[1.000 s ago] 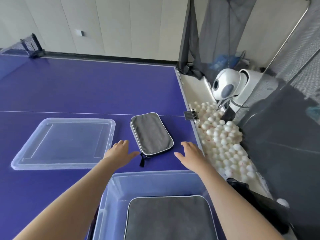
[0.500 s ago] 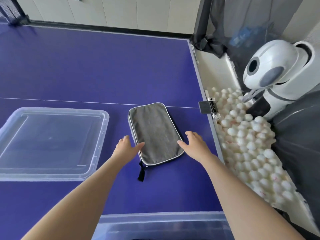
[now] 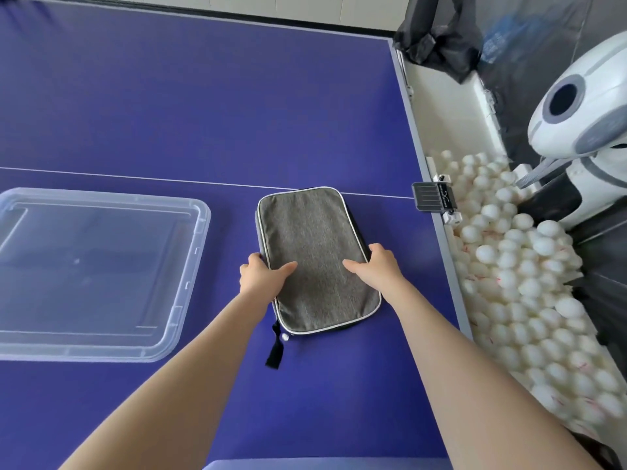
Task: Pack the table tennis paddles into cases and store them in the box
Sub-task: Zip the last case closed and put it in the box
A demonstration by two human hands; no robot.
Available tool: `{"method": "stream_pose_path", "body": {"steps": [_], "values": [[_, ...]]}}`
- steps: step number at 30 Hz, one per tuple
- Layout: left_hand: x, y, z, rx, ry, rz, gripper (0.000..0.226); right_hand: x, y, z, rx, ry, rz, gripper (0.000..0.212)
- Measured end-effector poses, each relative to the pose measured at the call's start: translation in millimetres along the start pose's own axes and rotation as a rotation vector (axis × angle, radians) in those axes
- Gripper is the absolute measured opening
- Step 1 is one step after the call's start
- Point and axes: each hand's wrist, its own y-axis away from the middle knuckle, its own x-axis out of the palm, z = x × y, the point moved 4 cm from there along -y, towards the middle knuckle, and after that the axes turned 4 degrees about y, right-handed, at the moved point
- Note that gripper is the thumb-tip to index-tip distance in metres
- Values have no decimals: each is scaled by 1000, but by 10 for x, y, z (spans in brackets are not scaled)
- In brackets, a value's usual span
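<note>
Blue table (image 3: pixel 169 113) fills most of the view. Pile of white balls (image 3: pixel 529 300) in the trough off its edge, 3 o'clock from the case. White ball machine (image 3: pixel 576 113) at 2 o'clock. Clear lid (image 3: pixel 95 273) flat on the table at 9 o'clock. Grey case (image 3: pixel 315 259) lies flat mid-table, zipped, just short of the white line. Left hand (image 3: pixel 261 276) grips its left edge, thumb on top. Right hand (image 3: pixel 376 269) grips the right edge the same way. Black clamp (image 3: pixel 431 201) on the table edge at 2 o'clock, nearer than the machine. Zipper pull (image 3: pixel 274 354) trails at 7 o'clock. Sliver of box rim (image 3: pixel 305 464) at 6 o'clock.
</note>
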Motion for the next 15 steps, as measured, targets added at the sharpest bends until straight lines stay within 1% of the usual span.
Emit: {"method": "stream_pose_path", "body": {"steps": [2,5,7,10,11,15], "values": [[-11,16,1,-14,61,18,65,-1,22,-7,15,-72,19,79],[-69,96,-29,-20,160,37,61,-68,102,13,5,-207,24,73],[-105,167,-74,-12,216,59,58,-123,171,40,-14,-259,24,64],[-193,305,-182,19,274,76,56,-241,327,126,-49,-315,15,43],[-229,359,-226,37,286,75,56,-289,386,162,-61,-328,10,40],[-401,643,-405,122,369,54,52,-503,647,331,-115,-374,-3,42]]}}
